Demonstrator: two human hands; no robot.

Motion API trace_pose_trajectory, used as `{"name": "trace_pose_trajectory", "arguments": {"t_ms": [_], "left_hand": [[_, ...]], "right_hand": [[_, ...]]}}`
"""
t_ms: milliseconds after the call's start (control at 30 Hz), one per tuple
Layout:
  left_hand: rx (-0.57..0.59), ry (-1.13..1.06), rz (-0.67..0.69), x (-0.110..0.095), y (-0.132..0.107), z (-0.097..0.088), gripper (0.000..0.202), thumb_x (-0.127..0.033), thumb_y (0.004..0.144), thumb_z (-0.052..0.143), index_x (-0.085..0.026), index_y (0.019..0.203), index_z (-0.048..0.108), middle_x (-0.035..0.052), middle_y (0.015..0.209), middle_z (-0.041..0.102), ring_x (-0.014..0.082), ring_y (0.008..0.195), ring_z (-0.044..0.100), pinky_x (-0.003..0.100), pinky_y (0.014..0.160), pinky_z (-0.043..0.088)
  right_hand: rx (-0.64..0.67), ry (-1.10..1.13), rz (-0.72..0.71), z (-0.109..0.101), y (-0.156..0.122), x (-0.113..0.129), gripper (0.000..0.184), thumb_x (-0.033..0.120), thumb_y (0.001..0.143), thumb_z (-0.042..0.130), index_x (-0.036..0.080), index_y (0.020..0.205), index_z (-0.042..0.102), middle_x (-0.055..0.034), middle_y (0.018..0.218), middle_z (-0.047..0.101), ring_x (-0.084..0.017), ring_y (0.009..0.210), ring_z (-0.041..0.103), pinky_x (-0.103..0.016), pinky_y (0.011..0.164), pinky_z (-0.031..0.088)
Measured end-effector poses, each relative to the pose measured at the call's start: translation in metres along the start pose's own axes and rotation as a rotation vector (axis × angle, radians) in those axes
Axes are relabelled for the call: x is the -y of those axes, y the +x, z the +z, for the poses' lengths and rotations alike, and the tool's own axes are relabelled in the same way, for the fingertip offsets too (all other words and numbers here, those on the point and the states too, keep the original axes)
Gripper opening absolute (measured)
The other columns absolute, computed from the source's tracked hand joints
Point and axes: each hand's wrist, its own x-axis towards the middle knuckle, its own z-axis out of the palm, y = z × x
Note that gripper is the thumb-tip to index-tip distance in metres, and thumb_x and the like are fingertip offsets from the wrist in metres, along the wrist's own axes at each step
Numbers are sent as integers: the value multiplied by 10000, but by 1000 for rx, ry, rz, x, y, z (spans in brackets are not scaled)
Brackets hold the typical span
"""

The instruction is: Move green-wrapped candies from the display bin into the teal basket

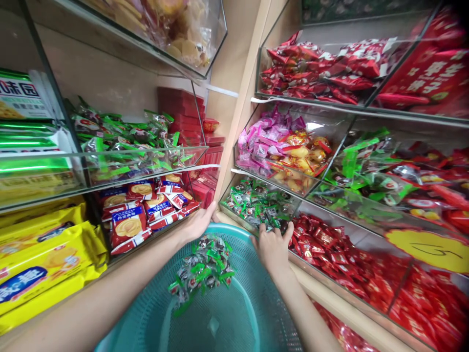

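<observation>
Teal plastic mesh basket (234, 313) sits low in the centre of the head view, tilted up toward the shelves. A heap of green-and-clear wrapped candies (203, 271) lies inside it, against the far wall, just below the rim.

Left hand (200, 222): at the basket's far rim, fingers curled over the edge beside the lower left shelf. It appears to grip the rim; how tightly, cannot tell.

Right hand (273, 244): at the front lip of the clear acrylic bin (234, 208) holding the same green-wrapped candies (256, 203). Fingers bent down into the bin's near corner, touching the candies. Whether any are closed in the fingers, cannot tell; fingertips are hidden among the wrappers.

Surroundings: red-wrapped candies (330, 249) fill the bin just right of the right hand. Above, a bin of pink and yellow wrapped sweets (282, 146). Left shelf: red-and-blue biscuit packs (142, 215) just beside the left hand, yellow biscuit packs (44, 259) further left. A yellow price tag (428, 249) is stuck to the front of a right-hand bin.
</observation>
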Motion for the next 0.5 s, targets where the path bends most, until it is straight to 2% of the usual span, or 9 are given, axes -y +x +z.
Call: {"name": "trace_pose_trajectory", "arguments": {"t_ms": [67,133,200,267,400,500], "left_hand": [[-9,11,7,-1,-1,0,772,-671,823,124,-184,717,714,42,778,714,225,785,631,300,798,430],[-21,30,9,-3,-1,0,766,-669,824,122,-192,714,711,40,778,711,227,793,628,306,805,428],[-25,56,8,-4,-2,0,766,-669,824,115,-199,713,709,39,775,709,230,798,626,312,805,428],[-27,72,8,-6,-3,0,764,-669,823,111,-204,719,708,36,784,708,232,801,625,314,803,429],[-22,70,11,-7,-3,0,766,-669,822,106,-204,728,707,32,791,707,224,779,627,308,799,429],[-23,67,14,-6,-3,0,774,-673,819,102,-201,732,709,38,796,704,222,780,623,305,798,427]], "right_hand": [[-2,99,-4,4,0,-3,362,364,849,447,123,1081,586,-128,769,684,-301,938,565,-597,994,-67],[-22,227,-35,9,-1,-5,367,371,857,428,165,1135,552,-128,934,679,-295,1040,524,-637,971,-57],[-68,335,-97,13,-3,-6,403,384,860,415,195,1207,496,-129,1137,615,-284,1138,465,-644,974,-34],[-115,405,-160,15,-4,-6,441,395,861,409,215,1262,445,-115,1256,541,-265,1193,423,-625,995,-4],[-203,449,-181,16,-3,-7,388,376,872,400,230,1220,492,-95,1220,572,-244,1180,445,-608,1012,5],[-288,385,-129,13,-2,-10,294,352,883,390,218,1040,599,-94,1187,591,-256,1181,440,-633,990,-48]]}}
